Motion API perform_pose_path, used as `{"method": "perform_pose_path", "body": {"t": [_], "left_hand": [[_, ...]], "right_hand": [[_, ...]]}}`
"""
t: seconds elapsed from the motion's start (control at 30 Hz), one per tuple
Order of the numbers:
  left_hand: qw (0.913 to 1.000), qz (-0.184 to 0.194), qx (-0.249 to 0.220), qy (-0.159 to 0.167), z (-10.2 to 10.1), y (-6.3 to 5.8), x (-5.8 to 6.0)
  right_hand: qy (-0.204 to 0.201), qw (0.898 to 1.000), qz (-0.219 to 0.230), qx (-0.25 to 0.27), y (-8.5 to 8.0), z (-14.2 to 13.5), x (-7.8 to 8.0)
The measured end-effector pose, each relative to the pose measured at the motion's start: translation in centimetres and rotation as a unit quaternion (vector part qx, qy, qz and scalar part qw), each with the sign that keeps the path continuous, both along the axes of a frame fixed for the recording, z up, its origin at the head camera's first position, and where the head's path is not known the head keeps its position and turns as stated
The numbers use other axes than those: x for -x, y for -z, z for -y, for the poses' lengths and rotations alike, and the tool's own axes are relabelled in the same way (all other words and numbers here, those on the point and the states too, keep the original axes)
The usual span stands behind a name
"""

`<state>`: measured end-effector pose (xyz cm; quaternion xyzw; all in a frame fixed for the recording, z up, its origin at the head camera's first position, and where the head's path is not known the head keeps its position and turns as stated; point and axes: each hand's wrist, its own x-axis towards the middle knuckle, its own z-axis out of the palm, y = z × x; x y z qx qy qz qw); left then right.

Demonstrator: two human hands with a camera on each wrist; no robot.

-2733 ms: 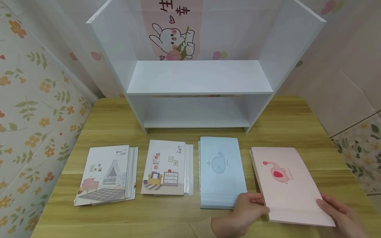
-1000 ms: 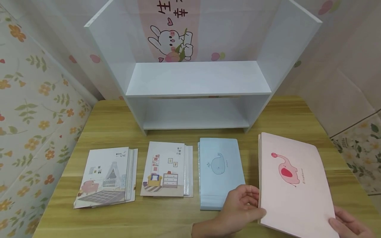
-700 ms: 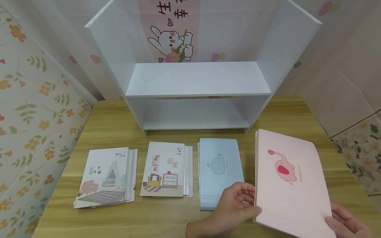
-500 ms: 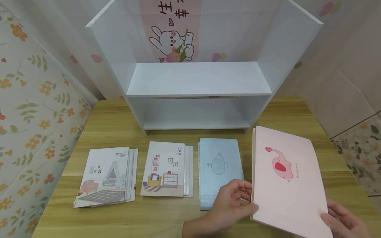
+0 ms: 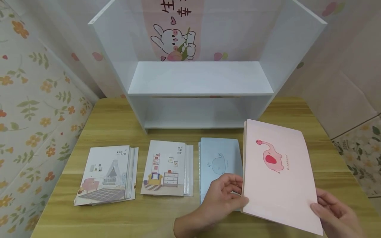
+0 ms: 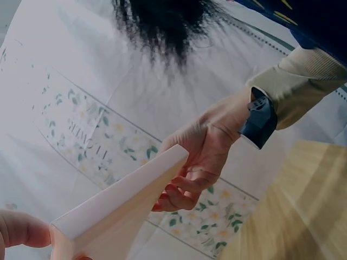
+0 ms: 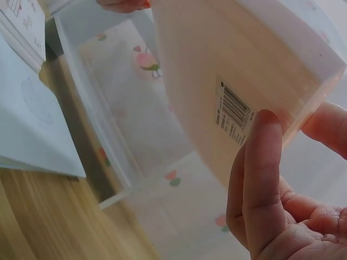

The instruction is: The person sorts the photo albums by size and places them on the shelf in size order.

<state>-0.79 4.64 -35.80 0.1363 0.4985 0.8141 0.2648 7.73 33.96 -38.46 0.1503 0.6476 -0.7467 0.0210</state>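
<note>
A pink notebook point(image 5: 281, 178) with a red elephant drawing is held tilted above the right part of the table. My left hand point(image 5: 218, 198) pinches its left edge near the lower corner, thumb on the cover. My right hand point(image 5: 336, 213) pinches the lower right edge, and in the right wrist view its fingers point(image 7: 263, 168) press the back below a barcode label point(image 7: 233, 111). In the left wrist view the notebook's edge point(image 6: 122, 189) runs between both hands. Partly behind my left hand lies a light blue notebook point(image 5: 220, 155) with a whale drawing.
A white two-tier shelf point(image 5: 200, 77) stands at the back of the wooden table point(image 5: 166, 218). Left of the blue notebook lie two white stacks of booklets, one with an armchair picture point(image 5: 163, 168), the other with a crib picture point(image 5: 104, 175). Patterned cloth point(image 5: 41, 115) hangs around the table.
Both hands have lifted the pink notebook off the table and tilted it, then moved it leftward and toward the shelf. It now overlaps the blue notebook's right edge. The other stacks stay put.
</note>
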Motion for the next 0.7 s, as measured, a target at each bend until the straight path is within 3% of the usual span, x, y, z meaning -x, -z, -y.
{"method": "perform_pose_path", "body": {"t": [0.3, 0.43, 0.7], "left_hand": [[0.9998, -0.009, -0.013, -0.011, 1.1, -0.2, 0.4], [0.9997, -0.01, -0.009, -0.02, 1.7, -0.4, 0.5], [0.9988, -0.032, 0.005, -0.035, 3.2, -0.4, 0.6]], "right_hand": [[-0.046, 0.997, -0.05, 0.037, -0.5, 0.7, 1.4], [-0.086, 0.99, -0.088, 0.07, -0.7, 1.2, 2.2], [-0.125, 0.977, -0.139, 0.099, -1.1, 2.4, 3.6]]}}
